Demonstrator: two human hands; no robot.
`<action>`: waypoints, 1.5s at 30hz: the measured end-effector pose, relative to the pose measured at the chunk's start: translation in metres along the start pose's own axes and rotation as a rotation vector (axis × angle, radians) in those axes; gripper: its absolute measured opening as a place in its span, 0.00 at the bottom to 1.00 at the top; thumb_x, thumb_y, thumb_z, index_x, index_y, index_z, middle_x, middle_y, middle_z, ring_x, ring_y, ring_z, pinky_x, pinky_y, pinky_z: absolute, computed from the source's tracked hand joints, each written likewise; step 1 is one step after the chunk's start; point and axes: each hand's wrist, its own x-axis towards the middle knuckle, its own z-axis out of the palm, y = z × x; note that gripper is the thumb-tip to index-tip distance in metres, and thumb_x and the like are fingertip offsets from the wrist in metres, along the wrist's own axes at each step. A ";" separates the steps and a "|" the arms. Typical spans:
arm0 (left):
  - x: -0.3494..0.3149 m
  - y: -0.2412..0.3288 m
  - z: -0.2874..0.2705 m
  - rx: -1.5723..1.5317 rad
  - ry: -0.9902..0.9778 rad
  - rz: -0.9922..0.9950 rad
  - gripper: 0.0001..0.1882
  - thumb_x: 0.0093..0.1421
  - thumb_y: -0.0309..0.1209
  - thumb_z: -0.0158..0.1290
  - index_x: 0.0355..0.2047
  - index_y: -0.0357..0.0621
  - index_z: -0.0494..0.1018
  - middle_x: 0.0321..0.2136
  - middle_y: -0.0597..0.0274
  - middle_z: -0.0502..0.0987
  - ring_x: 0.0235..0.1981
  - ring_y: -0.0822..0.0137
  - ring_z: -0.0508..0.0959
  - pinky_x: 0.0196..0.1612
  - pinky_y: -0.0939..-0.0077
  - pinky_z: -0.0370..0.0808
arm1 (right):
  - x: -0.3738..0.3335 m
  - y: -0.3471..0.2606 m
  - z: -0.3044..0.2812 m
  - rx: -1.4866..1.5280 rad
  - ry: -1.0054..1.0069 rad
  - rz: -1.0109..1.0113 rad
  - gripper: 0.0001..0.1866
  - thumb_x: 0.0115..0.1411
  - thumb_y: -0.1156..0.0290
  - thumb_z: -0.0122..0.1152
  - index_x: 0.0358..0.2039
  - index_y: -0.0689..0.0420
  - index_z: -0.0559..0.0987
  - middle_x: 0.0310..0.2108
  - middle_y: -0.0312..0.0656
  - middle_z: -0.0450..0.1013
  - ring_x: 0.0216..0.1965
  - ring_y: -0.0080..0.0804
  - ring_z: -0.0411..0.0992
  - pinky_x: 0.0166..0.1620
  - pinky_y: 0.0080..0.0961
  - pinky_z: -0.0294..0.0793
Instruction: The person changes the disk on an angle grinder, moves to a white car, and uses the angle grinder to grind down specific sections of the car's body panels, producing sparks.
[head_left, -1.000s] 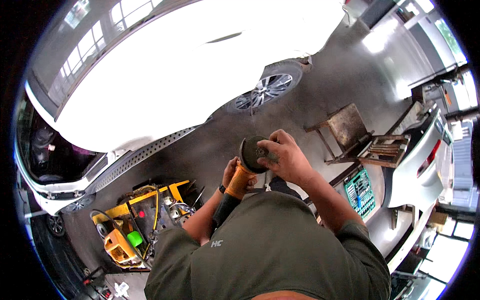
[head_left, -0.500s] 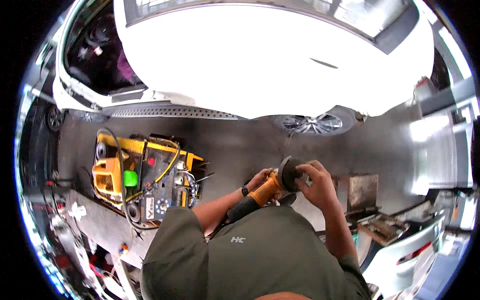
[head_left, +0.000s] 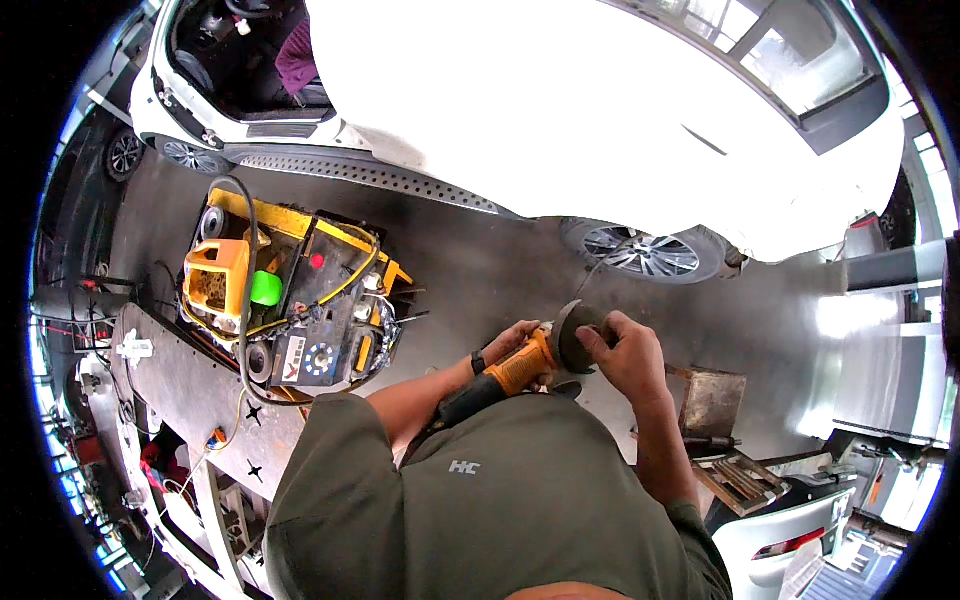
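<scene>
An orange and black angle grinder (head_left: 515, 370) is held slantwise in front of my chest, its black end tucked by my left forearm. My left hand (head_left: 510, 342) is closed around the grinder near its head; the body hides part of the grip. At the head sits a dark round disc (head_left: 568, 335), tilted with its face to the right. My right hand (head_left: 634, 358) is closed, thumb and fingers pinching at the disc's face and edge. Whether a small part is between those fingers, I cannot tell.
A white car (head_left: 500, 120) with its front door open stands ahead. At left, a machine cart (head_left: 320, 260) carries an orange jug (head_left: 217, 275) and hoses beside a metal table (head_left: 190, 385). On the right are a small metal stand (head_left: 712, 402) and a white bumper (head_left: 770, 560).
The view has turned, so the car and cart sit at a new slant. My right hand has shifted its fingers on the disc; the left keeps its hold on the grinder.
</scene>
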 end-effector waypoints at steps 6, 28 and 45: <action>-0.003 0.012 -0.016 0.066 0.139 0.075 0.38 0.68 0.61 0.42 0.56 0.35 0.70 0.42 0.39 0.81 0.34 0.41 0.84 0.36 0.47 0.84 | -0.012 0.008 0.000 0.174 0.102 -0.043 0.15 0.62 0.64 0.67 0.28 0.63 0.79 0.21 0.48 0.73 0.23 0.43 0.71 0.31 0.36 0.71; 0.007 0.017 0.012 0.133 0.171 -0.068 0.38 0.68 0.61 0.40 0.51 0.33 0.74 0.34 0.41 0.81 0.30 0.45 0.82 0.30 0.55 0.82 | -0.039 0.023 0.011 0.222 0.199 -0.150 0.18 0.56 0.73 0.69 0.49 0.58 0.83 0.29 0.44 0.74 0.27 0.34 0.72 0.33 0.29 0.73; 0.004 0.005 0.038 0.045 0.229 0.003 0.39 0.68 0.60 0.42 0.59 0.32 0.67 0.43 0.42 0.79 0.30 0.50 0.83 0.30 0.58 0.83 | -0.001 0.045 0.010 0.250 0.023 -0.464 0.19 0.49 0.77 0.71 0.44 0.57 0.82 0.57 0.54 0.72 0.58 0.56 0.70 0.61 0.44 0.71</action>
